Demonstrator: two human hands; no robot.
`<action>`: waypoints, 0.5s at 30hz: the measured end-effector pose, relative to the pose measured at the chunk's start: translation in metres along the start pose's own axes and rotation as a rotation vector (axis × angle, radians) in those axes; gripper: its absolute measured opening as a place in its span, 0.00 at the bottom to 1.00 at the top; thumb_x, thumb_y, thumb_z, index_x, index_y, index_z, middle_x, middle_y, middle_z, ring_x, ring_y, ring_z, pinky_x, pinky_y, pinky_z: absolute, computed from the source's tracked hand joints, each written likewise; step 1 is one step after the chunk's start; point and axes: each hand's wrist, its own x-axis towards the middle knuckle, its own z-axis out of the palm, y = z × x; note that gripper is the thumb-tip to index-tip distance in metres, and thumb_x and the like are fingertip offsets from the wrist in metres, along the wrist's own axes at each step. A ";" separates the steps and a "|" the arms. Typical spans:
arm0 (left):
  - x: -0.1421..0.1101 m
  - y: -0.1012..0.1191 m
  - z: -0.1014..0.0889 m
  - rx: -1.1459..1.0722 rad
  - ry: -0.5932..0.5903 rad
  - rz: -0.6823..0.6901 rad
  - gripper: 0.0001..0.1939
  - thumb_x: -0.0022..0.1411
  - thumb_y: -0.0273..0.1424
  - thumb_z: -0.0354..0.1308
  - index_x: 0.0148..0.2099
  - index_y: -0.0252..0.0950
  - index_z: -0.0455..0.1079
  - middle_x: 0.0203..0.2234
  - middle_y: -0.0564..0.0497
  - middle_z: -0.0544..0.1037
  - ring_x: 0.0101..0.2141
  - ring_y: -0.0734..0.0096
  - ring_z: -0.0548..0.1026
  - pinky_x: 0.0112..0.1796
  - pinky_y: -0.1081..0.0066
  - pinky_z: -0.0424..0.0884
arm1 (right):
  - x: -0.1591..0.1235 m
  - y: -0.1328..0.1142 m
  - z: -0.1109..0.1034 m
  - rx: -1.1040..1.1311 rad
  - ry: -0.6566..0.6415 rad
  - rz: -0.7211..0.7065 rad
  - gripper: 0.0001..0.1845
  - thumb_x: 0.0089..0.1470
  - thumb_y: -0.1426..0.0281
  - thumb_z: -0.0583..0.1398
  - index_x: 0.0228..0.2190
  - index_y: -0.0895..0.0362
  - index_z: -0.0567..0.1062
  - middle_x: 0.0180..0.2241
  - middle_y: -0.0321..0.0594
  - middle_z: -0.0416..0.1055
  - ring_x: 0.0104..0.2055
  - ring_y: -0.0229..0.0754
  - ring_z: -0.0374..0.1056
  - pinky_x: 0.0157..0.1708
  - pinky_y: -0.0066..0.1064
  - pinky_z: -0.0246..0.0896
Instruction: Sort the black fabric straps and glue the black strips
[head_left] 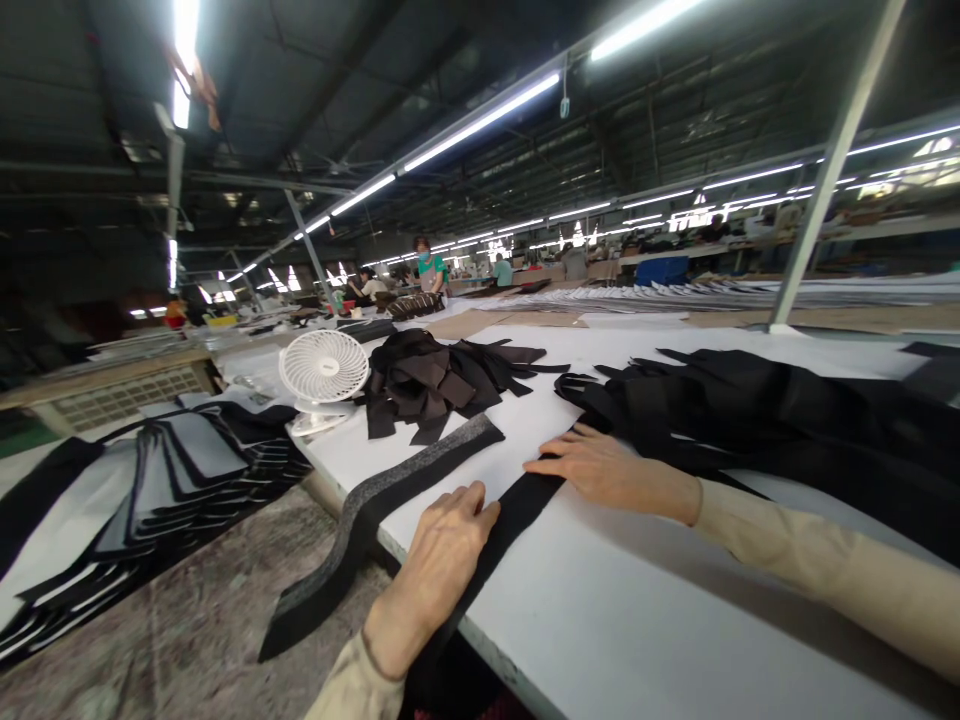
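Observation:
A black fabric strip (519, 512) lies slantwise on the white tabletop (660, 610) and runs over its near edge. My left hand (450, 530) is closed at the strip's left side, fingers curled together and thumb toward the cloth; its fingertips are partly hidden. Farther up the same strip, my right hand (592, 468) rests with fingers stretched out and apart, touching the cloth beside a large heap of black strips (750, 410). Left of my left hand, another black strip with a speckled grey band (367, 505) hangs over the table edge.
A small white fan (324, 368) stands at the table's left edge, next to a pile of short black pieces (442, 375). Layered black and white panels (187, 480) lie lower left. A metal post (832, 170) rises at the right. Co-workers (430, 268) are farther back.

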 end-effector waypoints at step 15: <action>-0.011 -0.022 0.004 -0.617 0.056 -0.314 0.13 0.62 0.27 0.53 0.45 0.42 0.75 0.30 0.53 0.72 0.33 0.71 0.72 0.35 0.72 0.65 | 0.012 -0.004 0.018 0.268 -0.036 -0.018 0.36 0.43 0.88 0.47 0.54 0.61 0.67 0.50 0.49 0.66 0.53 0.45 0.62 0.53 0.39 0.61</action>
